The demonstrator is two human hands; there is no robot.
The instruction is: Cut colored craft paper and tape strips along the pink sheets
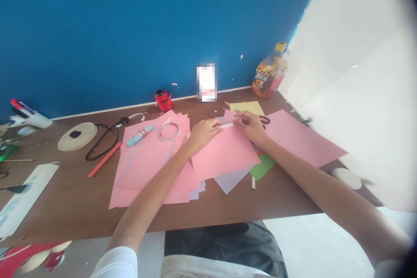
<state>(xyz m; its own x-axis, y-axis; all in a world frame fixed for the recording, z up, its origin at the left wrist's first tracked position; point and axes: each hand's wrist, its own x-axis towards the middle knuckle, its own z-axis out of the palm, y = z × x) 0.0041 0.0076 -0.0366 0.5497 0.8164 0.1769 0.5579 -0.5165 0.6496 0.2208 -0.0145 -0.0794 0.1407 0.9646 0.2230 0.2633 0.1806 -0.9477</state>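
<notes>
A white strip (pixel 227 125) lies along the top edge of a pink sheet (pixel 224 152) on the brown table. My left hand (pixel 205 132) is closed, its fingertips pinching the strip's left end. At the strip's right end, the fingers of my right hand (pixel 249 126) are pressed together on it. Black-handled scissors (pixel 265 120) lie just beyond my right hand, partly hidden by it. Under and around the pink sheet are a lilac sheet (pixel 230 179), a green sheet (pixel 263 166) and a yellow sheet (pixel 249 107).
Left of my hands, a tape roll (pixel 168 131) and a blue glue stick (pixel 140 135) rest on stacked pink sheets (pixel 146 169). A red spool (pixel 163 100) and a bottle (pixel 269 74) stand near the wall. A power strip (pixel 28 195) lies far left.
</notes>
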